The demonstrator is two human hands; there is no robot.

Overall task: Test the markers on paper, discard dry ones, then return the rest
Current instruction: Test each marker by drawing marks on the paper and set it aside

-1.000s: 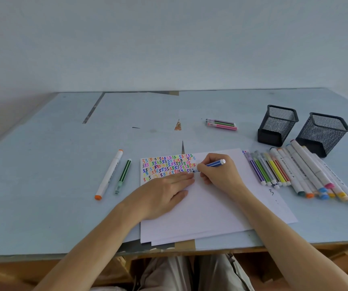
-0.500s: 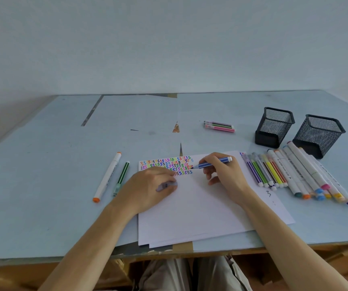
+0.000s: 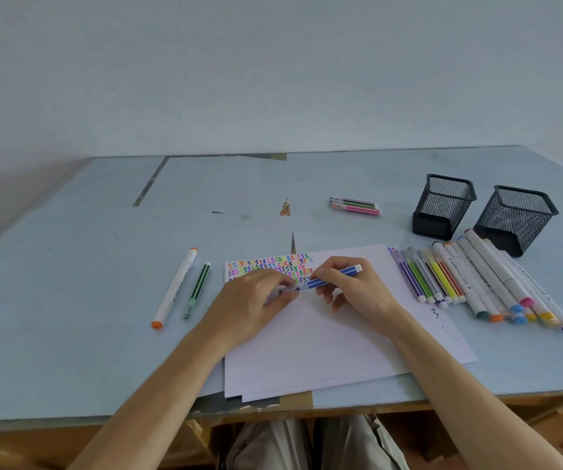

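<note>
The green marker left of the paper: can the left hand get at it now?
Probably not at once: the left hand holds a clear cap. The table between hand and green marker is bare.

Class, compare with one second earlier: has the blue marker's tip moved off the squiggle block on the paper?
Yes. The blue marker has left the squiggle block and come toward the person, its tip now at the left hand over bare paper.

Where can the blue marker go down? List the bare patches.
Bare table lies left of the orange-tipped marker, and between the paper and the three far markers. The paper's near half is bare. Crowded: the marker row by the mesh cups.
</note>
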